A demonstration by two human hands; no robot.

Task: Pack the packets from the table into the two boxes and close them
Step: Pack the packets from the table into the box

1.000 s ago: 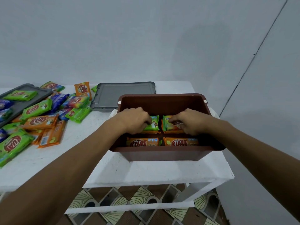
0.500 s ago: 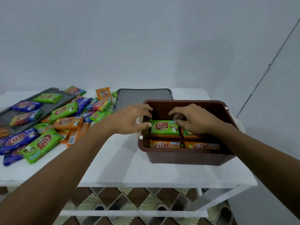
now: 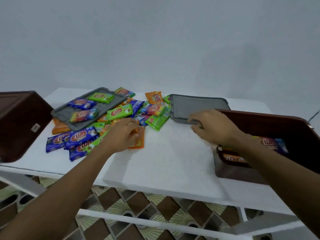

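Note:
Several green, blue and orange packets (image 3: 119, 113) lie heaped at the table's back left. My left hand (image 3: 121, 135) is on the pile's near edge, its fingers pinching an orange packet (image 3: 139, 142). My right hand (image 3: 213, 127) is at the front edge of a grey lid (image 3: 197, 105), fingers and thumb curled round that edge. The brown box (image 3: 270, 125) on the right stands uncovered, with packets inside, partly hidden by my right forearm. A second brown box (image 3: 19, 118) sits at the far left.
A second grey lid (image 3: 69, 112) lies at the back left with three packets on it. The white table (image 3: 166, 158) ends close in front, with patterned floor tiles below. A plain wall stands behind.
Both hands have come out of the right box and moved left. The left hand went to the packet pile, the right to the grey lid. The view swung left, showing the second box.

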